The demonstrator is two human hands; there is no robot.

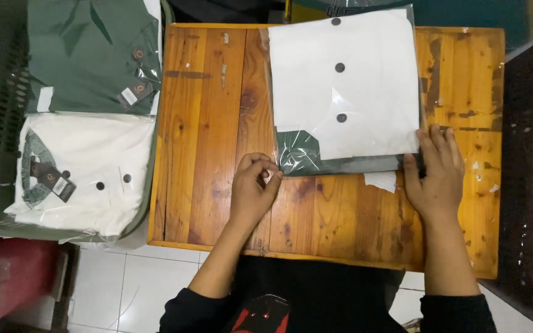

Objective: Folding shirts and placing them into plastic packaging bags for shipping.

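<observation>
A clear bag (344, 92) holding a folded white garment over a green one lies on the wooden desk (211, 123). Its near-left corner is pinched by the left hand (253, 188); its right edge is pressed by the right hand (436, 172), fingers spread. It is judged light, limp and slippery, best gripped at the corners.
</observation>
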